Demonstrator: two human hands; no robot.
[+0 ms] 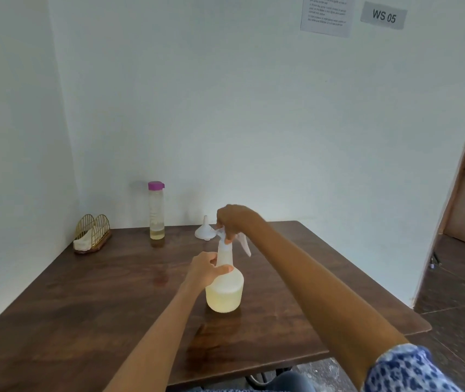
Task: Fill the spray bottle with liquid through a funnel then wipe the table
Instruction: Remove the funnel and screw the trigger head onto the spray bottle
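Two bare hands are on the translucent white plastic spray bottle (225, 281), which stands upright near the middle of the dark brown wooden table (84, 301) with pale yellow liquid filling its lower body. I see my left hand (204, 271) curled around the bottle's neck, thumb across the front. My right hand (232, 220) comes from above, fingers closed around the white trigger head on top. Just behind the bottle, the small white plastic funnel (204, 229) sits upside down on the table. Further left stands a tall clear bottle with a purple cap (156, 210), nearly drained, and a gold wire holder (91, 232) with a white cloth (83, 244).
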